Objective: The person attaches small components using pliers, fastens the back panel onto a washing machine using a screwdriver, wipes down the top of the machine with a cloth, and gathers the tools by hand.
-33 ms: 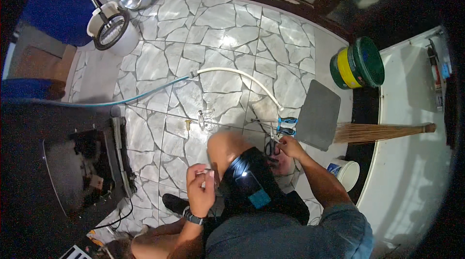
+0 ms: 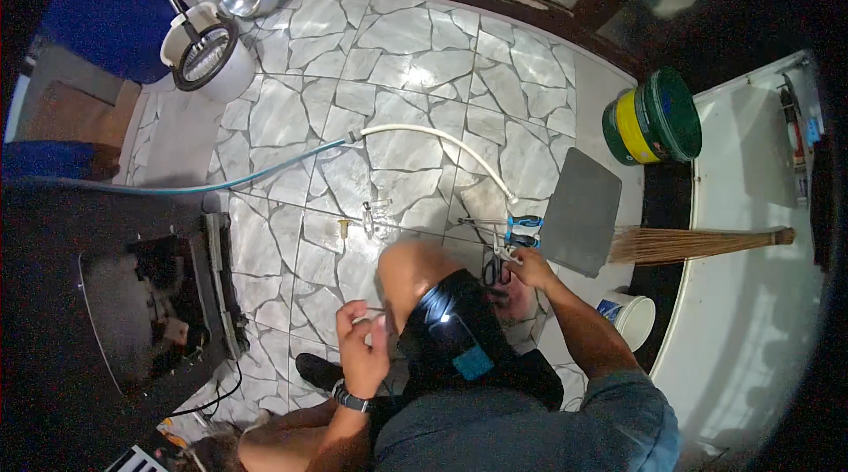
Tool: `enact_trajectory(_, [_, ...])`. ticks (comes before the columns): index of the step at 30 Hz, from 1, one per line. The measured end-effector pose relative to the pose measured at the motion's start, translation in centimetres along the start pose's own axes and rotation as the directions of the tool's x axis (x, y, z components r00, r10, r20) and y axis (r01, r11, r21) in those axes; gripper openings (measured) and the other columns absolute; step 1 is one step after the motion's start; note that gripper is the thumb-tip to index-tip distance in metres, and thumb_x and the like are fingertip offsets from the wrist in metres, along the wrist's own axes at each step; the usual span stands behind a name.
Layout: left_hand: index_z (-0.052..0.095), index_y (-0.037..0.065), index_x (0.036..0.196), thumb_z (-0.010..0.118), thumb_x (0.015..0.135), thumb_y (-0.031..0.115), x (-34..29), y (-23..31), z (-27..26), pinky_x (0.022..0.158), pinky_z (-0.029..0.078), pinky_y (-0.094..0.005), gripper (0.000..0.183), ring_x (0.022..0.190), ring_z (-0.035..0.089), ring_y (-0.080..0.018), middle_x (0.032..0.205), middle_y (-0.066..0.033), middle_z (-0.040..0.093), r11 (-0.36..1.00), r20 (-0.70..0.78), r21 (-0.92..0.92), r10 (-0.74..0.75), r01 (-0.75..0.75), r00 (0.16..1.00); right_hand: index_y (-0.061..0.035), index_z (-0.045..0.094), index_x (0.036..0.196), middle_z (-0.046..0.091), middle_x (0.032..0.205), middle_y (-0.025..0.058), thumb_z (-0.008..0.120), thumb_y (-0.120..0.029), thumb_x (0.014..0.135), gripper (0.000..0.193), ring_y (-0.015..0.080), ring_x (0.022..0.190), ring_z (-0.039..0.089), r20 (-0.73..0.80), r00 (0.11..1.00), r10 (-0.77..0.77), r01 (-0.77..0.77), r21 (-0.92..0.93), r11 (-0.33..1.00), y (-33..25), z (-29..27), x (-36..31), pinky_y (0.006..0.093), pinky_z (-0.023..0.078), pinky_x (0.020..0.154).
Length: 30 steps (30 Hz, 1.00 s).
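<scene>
My left hand is raised beside my bent knee, its thumb and fingers curled toward each other around a small, thin piece I cannot make out. At the right, my right hand reaches down, fingers closed on a silver metal hand tool. Beside it are black-looped scissors and two screwdrivers with blue-and-black handles. A small brass-coloured fitting and small shiny clear or silver parts lie on the tiles. A phone with its light on rests on my thigh.
A teal hose joins a white hose across the floor. To the right are a grey flat panel, stick broom, green bucket and white tub. A dark appliance and mop bucket stand left.
The fingers of my left hand have loosened slightly and the hand has shifted a little left. My right hand stays at the silver tool.
</scene>
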State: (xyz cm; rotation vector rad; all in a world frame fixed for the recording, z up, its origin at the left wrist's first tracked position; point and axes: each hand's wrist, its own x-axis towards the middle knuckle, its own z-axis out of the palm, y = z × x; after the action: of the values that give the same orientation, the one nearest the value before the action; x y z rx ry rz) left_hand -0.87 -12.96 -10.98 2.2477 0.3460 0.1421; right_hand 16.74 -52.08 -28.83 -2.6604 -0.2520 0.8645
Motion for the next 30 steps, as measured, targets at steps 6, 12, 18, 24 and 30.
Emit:
enact_trajectory(6, [0.042, 0.006, 0.135, 0.062, 0.082, -0.007, -2.9, -2.1, -1.9, 0.087, 0.052, -0.0392, 0.058, 0.108, 0.06, -0.0297, 0.138, -0.016, 0.041, 0.878, 0.078, -0.214, -0.422, 0.429, 0.903, -0.0026, 0.056, 0.115, 0.059, 0.117, 0.0239, 0.07, -0.034, 0.086, 0.045, 0.0412, 0.113, 0.056, -0.327, 0.83, 0.451, -0.418, 0.169, 0.892, 6.0, -0.4, 4.7, 0.0502, 0.048, 0.094])
enact_trajectory(12, [0.054, 0.004, 0.123, 0.062, 0.088, 0.001, -2.0, -3.2, -1.3, 0.085, 0.053, -0.036, 0.036, 0.102, 0.062, -0.0259, 0.123, -0.0136, 0.054, 0.894, 0.087, -0.195, -0.395, 0.405, 0.915, -0.0036, 0.053, 0.126, 0.055, 0.13, 0.0232, 0.067, -0.034, 0.089, 0.051, 0.0396, 0.128, 0.048, -0.481, 0.467, 0.742, -0.784, 0.162, 0.599, 15.5, 2.8, 5.2, 0.0475, 0.045, 0.102])
enact_trajectory(18, [0.056, 0.003, 0.118, 0.062, 0.09, 0.001, -2.5, -4.2, -1.6, 0.08, 0.053, -0.0353, 0.029, 0.098, 0.064, -0.0246, 0.12, -0.0129, 0.056, 0.903, 0.1, -0.113, -0.406, 0.415, 0.908, -0.0039, 0.041, 0.133, 0.057, 0.121, 0.018, 0.065, -0.029, 0.092, 0.053, 0.031, 0.098, 0.061, 0.105, 0.396, 0.912, -0.246, 0.969, -0.005, 15.5, 5.7, 3.6, 0.0459, 0.052, 0.077])
enact_trajectory(24, [0.054, 0.0, 0.118, 0.061, 0.092, 0.001, -3.3, -7.7, -1.2, 0.08, 0.052, -0.0334, 0.027, 0.095, 0.064, -0.0217, 0.116, -0.0114, 0.059, 0.888, 0.152, -0.084, -0.437, 0.452, 0.887, -0.0038, 0.058, 0.105, 0.06, 0.093, 0.0125, 0.07, -0.023, 0.092, 0.027, 0.0209, 0.071, 0.058, 0.383, 0.073, 0.921, -0.092, 0.922, -0.376, 16.8, 7.6, 5.1, 0.0303, 0.051, 0.048])
enact_trajectory(30, [0.055, 0.001, 0.119, 0.061, 0.094, 0.005, -2.4, -8.6, -0.6, 0.079, 0.05, -0.032, 0.027, 0.092, 0.06, -0.0188, 0.115, -0.0096, 0.06, 0.848, 0.192, -0.109, -0.494, 0.519, 0.848, -0.0068, 0.052, 0.083, 0.05, 0.073, 0.0057, 0.056, -0.016, 0.091, 0.013, 0.0159, 0.061, 0.05, 0.458, 0.29, 0.841, 0.302, 0.79, -0.534, 20.2, 6.2, 4.7, 0.0291, 0.046, 0.048])
